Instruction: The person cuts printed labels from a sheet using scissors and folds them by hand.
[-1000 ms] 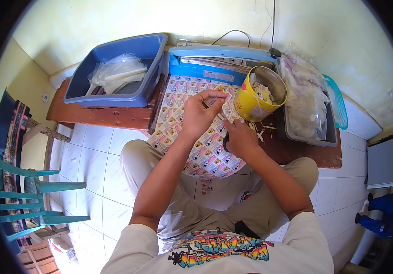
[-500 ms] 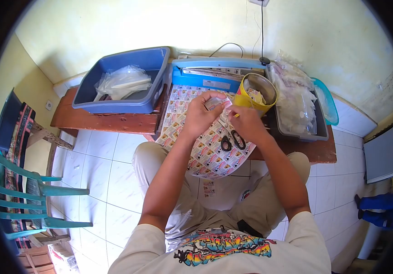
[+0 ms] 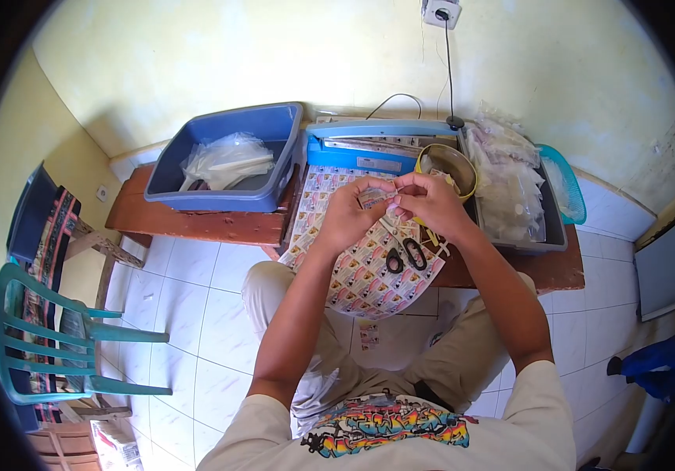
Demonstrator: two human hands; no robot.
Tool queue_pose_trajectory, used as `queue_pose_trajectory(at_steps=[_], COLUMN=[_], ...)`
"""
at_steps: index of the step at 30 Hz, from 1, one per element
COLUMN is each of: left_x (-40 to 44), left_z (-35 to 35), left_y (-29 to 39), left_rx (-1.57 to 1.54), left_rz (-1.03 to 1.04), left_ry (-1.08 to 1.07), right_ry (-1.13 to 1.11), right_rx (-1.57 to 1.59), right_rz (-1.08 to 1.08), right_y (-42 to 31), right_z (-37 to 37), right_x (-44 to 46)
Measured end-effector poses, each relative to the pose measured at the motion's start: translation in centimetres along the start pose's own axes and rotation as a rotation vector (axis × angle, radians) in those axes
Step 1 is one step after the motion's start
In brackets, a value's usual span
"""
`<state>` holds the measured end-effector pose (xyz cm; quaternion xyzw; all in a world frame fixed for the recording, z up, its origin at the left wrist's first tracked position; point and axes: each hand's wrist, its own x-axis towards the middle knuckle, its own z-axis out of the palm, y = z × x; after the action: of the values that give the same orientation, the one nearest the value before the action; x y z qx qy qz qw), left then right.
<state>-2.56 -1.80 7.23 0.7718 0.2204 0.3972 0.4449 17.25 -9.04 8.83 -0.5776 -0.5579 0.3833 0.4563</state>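
Observation:
My left hand (image 3: 347,213) and my right hand (image 3: 436,206) meet in front of me with their fingertips pinched together. Something small and pale sits between them, too little of it showing to name. Below them lies a sheet printed with rows of labels (image 3: 329,271), spread over the bench and hanging off its front edge. Scissors with black handles (image 3: 405,257) rest on the sheet, blades pointing up toward my fingers. Beside the scissors are small yellow strips (image 3: 436,240). Just behind my right hand stands a yellow tin (image 3: 472,174) with pieces inside.
A blue impulse sealer (image 3: 365,159) stands at the back against the wall. On the left, a blue tub (image 3: 220,202) holds clear plastic bags (image 3: 227,162). A dark tray (image 3: 525,242) at right carries filled bags (image 3: 510,200), beside a turquoise basket (image 3: 576,208). A green chair (image 3: 47,334) stands left.
My right hand has come up to meet my left, and their fingertips now touch. The clear, printed piece that showed in my left fingers is now mostly hidden. The view has shifted slightly upward.

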Motion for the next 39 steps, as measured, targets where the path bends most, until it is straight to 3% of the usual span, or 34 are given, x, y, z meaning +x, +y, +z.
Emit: queue_pose_trajectory(at_steps=[3,10,21,29,31,32,34,39], left_x=[0.6,2.5,0.5,0.3,0.3,0.3,0.3,0.3], left_z=[0.0,-0.4,2.4,2.5,2.4,2.3,2.1,2.0], left_y=[-1.2,-1.9,-5.5,-7.4,-7.7,-8.0,-8.3,-8.3], left_rx=[-0.177,-0.090,-0.291,-0.249,-0.263,-0.282,-0.300,-0.304], left_rz=[-0.076,-0.239,-0.282,-0.366,-0.398,-0.418,-0.444,-0.452], left_ry=[-0.033,-0.136,-0.008,0.161,0.199,0.202,0.208,0.238], right_ry=[0.026,0.198,0.228,0.183,0.191,0.185,0.074,0.002], right_rx=[0.067,0.307,0.382,0.366,0.024,0.022,-0.389,-0.777], right_rz=[-0.013,0.047,0.123,0.147,0.171,0.175,0.118,0.179], right_y=[1.7,3.8,6.2,6.8,6.8,6.7,6.6,7.6], right_z=[0.0,1.1,2.2,3.0,3.0,3.0,3.1,4.2], right_x=[0.4,0.6,0.7,0.9,0.5,0.2,-0.7,-2.9])
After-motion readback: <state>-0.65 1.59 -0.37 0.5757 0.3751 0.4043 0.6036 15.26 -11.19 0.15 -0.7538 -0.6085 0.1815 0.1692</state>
